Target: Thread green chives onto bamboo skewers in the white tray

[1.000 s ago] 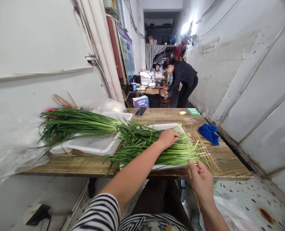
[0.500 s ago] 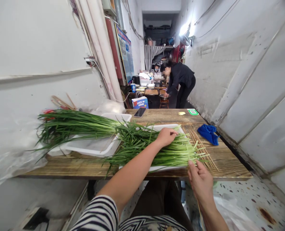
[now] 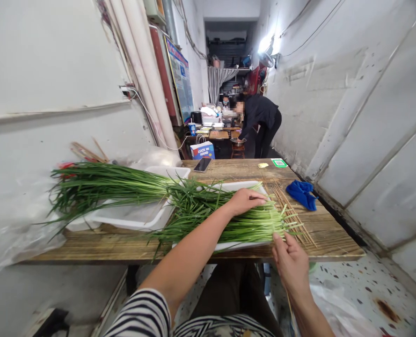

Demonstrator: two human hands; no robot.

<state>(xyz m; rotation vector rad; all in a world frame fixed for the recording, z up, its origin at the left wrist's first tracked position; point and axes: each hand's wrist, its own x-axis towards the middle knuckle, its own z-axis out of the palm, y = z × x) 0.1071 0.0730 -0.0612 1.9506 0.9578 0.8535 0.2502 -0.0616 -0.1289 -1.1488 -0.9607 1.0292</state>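
- One wooden table (image 3: 116,248).
- Two white trays: front tray (image 3: 225,245), six o'clock; rear tray (image 3: 134,211), eight.
- Two heaps of greens: front heap (image 3: 190,208) in front tray, rear heap (image 3: 113,186) towards nine.
- Two hands: left hand (image 3: 244,202) over front heap, farther towards three than half a second ago; right hand (image 3: 292,257) at stem ends (image 3: 285,227), near five; cannot tell if either pinches.
- One blue cloth (image 3: 301,193), towards four.

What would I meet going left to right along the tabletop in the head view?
Clear plastic, left bundle of green stalks, phone, left hand, green-edged card, blue cloth.
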